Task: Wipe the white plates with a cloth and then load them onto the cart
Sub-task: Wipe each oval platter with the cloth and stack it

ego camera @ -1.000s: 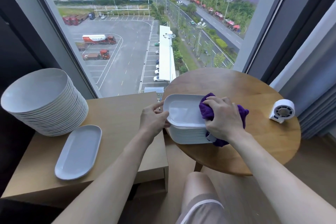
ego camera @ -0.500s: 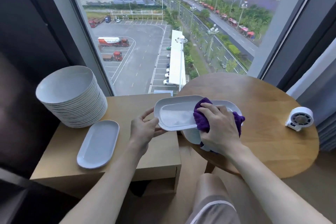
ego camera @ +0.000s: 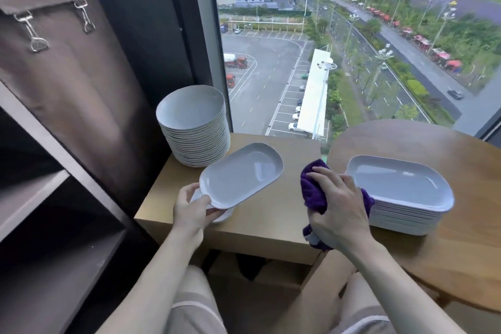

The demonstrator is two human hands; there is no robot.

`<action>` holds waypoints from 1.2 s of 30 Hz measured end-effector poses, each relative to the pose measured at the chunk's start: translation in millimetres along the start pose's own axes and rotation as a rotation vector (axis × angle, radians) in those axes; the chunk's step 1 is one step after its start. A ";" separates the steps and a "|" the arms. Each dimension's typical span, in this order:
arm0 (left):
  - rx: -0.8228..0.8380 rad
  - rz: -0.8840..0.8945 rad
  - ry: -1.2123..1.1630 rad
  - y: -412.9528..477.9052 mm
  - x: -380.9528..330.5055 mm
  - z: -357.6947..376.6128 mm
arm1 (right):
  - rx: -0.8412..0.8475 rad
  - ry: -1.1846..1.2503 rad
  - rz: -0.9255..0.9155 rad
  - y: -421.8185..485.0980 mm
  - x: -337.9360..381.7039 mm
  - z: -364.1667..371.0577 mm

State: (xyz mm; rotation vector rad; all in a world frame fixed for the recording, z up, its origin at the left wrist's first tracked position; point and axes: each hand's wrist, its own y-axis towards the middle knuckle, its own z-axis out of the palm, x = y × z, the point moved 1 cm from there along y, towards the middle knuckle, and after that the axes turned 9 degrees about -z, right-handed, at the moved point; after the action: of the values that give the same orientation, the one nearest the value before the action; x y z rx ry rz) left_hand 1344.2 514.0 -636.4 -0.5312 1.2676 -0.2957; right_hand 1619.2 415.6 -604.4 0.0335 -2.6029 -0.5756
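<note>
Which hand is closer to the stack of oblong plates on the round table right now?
Right. The right hand, gripping the purple cloth, is just left of the stack of oblong plates; the left hand is farther left over the square table, holding one plate.

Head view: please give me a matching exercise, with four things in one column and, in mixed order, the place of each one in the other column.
Things
1. purple cloth
2. stack of round plates
3. stack of oval plates
4. tilted oval plate

Places
a. on the round table
b. gripped by the left hand
c. at the back of the square table
d. gripped by the right hand

Pairs: 1-d, 2-c, 3-a, 4-b
</note>
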 end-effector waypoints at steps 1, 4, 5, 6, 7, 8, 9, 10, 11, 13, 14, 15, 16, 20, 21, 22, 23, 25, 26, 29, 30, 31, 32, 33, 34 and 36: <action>-0.027 -0.016 -0.015 3.9 2.2 -9.6 | 0.011 0.019 0.000 0.8 6.0 5.9; -0.079 -0.067 -0.040 15.2 10.7 -30.5 | 0.024 0.098 0.018 0.8 19.3 22.4; -0.092 -0.082 -0.047 19.0 14.3 -35.9 | 0.023 0.129 0.031 -0.2 22.4 28.0; -0.103 -0.096 -0.054 22.8 18.2 -40.3 | 0.021 0.160 0.047 -1.7 24.7 33.6; -0.115 -0.110 -0.059 26.4 22.6 -43.5 | 0.020 0.191 0.064 -3.8 26.5 39.0; -0.125 -0.120 -0.062 29.9 26.8 -46.1 | 0.022 0.217 0.081 -6.0 27.8 44.3; -0.133 -0.127 -0.067 33.3 30.8 -47.7 | 0.027 0.236 0.094 -8.2 28.9 49.1; -0.140 -0.133 -0.078 36.2 34.9 -48.8 | 0.036 0.244 0.105 -10.2 29.7 53.0; -0.147 -0.139 -0.091 39.2 38.2 -49.4 | 0.050 0.245 0.114 -11.5 30.4 56.4; -0.161 -0.150 -0.114 44.5 44.1 -50.1 | 0.072 0.236 0.124 -12.3 30.6 60.7; -0.167 -0.155 -0.124 47.1 46.4 -49.7 | 0.078 0.231 0.127 -11.9 30.5 62.2; -0.172 -0.160 -0.131 49.4 48.3 -48.7 | 0.082 0.228 0.130 -11.4 30.0 63.2; -0.176 -0.163 -0.134 51.3 50.0 -47.2 | 0.085 0.226 0.134 -10.7 29.5 63.9; -0.204 -0.146 -0.116 53.8 56.9 -38.5 | 0.101 0.231 0.151 -9.7 27.3 66.0; -0.215 -0.139 -0.093 54.1 58.5 -36.6 | 0.106 0.234 0.154 -9.8 26.7 67.0; -0.223 -0.137 -0.067 54.4 60.4 -35.4 | 0.110 0.239 0.158 -10.3 26.1 68.0; -0.226 -0.139 -0.045 54.6 62.1 -34.3 | 0.114 0.246 0.162 -11.2 25.6 68.8; -0.221 -0.147 -0.005 54.9 64.5 -33.2 | 0.116 0.256 0.170 -13.2 24.0 69.8; -0.217 -0.151 0.012 54.8 65.2 -33.0 | 0.117 0.258 0.172 -14.4 22.9 69.9; -0.199 -0.160 0.058 54.6 66.2 -30.6 | 0.116 0.262 0.178 -18.0 18.8 69.3; -0.186 -0.164 0.073 53.9 66.2 -28.9 | 0.113 0.264 0.182 -18.8 17.0 68.8; -0.174 -0.164 0.088 52.7 65.7 -26.9 | 0.109 0.265 0.187 -19.6 15.1 68.1; -0.165 -0.163 0.103 51.1 64.9 -25.2 | 0.104 0.264 0.191 -20.1 13.4 67.3; -0.163 -0.160 0.118 49.4 64.0 -23.5 | 0.097 0.265 0.195 -20.5 11.6 66.4; -0.169 -0.157 0.135 47.5 63.3 -22.2 | 0.091 0.266 0.197 -20.6 9.9 65.6; -0.197 -0.141 0.182 43.4 62.5 -20.9 | 0.082 0.270 0.197 -20.7 7.0 63.8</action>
State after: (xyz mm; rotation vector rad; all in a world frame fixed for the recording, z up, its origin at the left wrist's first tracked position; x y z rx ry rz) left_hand 1338.6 515.3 -715.1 -0.7777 1.4472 -0.3452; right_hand 1582.6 420.9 -660.7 -0.1111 -2.3319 -0.3661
